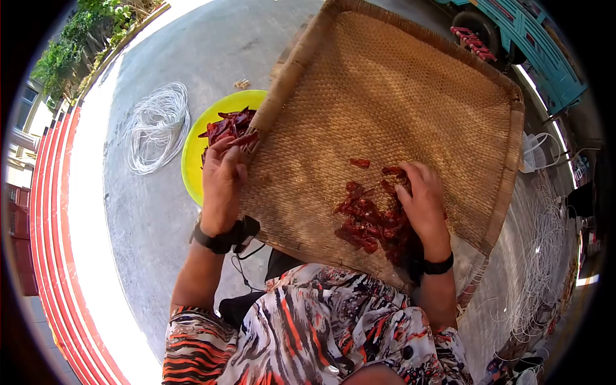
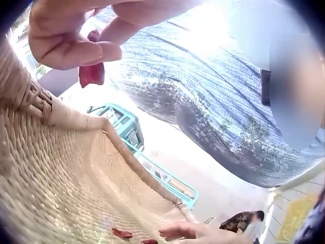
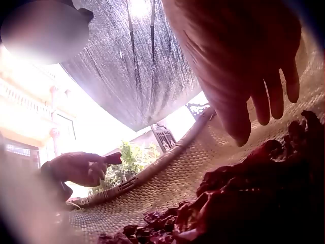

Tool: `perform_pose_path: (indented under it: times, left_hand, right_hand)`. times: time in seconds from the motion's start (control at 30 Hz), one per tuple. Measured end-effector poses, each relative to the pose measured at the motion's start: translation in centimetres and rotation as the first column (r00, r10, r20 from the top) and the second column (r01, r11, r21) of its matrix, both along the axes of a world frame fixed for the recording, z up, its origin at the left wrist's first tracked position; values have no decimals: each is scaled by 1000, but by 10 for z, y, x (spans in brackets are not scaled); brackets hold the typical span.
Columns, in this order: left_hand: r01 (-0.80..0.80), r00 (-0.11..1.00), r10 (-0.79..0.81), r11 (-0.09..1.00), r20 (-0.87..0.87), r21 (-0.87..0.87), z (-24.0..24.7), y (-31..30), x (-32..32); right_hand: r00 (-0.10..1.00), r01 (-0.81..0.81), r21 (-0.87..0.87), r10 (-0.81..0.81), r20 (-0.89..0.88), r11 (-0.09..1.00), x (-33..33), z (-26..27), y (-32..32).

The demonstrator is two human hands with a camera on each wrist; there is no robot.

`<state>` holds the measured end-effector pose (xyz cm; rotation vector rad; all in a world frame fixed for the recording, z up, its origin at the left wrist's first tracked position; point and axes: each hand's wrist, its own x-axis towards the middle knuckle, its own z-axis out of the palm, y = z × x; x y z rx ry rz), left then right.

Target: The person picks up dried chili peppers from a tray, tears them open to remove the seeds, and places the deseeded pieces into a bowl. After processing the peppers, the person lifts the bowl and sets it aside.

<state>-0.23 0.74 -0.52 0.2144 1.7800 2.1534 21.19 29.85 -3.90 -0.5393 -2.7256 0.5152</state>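
Setting: a sunlit concrete yard, with a coil of white cord lying on it and a teal cart at the far edge.
Tray: a wide woven tray rests tilted on the person's lap, its left rim raised over a yellow basin.
Basin: it sits on the ground just beside the tray's left rim and holds a heap of dried red chillies.
Left hand: the left hand is at the tray's left rim, above the basin. Its thumb and fingertips pinch one red chilli, which hangs down from the pinch.
Right hand: the right hand lies palm down with fingers relaxed and spread, gripping nothing and touching the chilli pile.
Pile: it lies on the near right part of the tray, under the right hand and to its left. Its long axis runs roughly near to far, in line with the forearm.
Key relation: the pile is under the right hand and well apart from the left. The basin is just below the left hand, across the tray from the right.
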Motion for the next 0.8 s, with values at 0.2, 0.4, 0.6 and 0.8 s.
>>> perform_pose_path:
  times: [0.2, 0.4, 0.6, 0.8]
  left_hand:
    - [-156, 988, 156, 988, 13, 1, 12, -1, 12]
    - [463, 886, -463, 885, 18, -41, -3, 34, 50]
    - [680, 621, -769, 626, -154, -382, -3, 70, 76]
    - [726, 612, -789, 585, -47, -361, -16, 82, 84]
  right_hand:
    - [997, -56, 49, 53, 57, 997, -7, -16, 2]
    - [988, -137, -118, 144, 53, 984, -7, -17, 0]
    - [990, -139, -411, 127, -57, 901, -5, 13, -21]
    - [983, -174, -740, 158, -92, 650, 5, 34, -41]
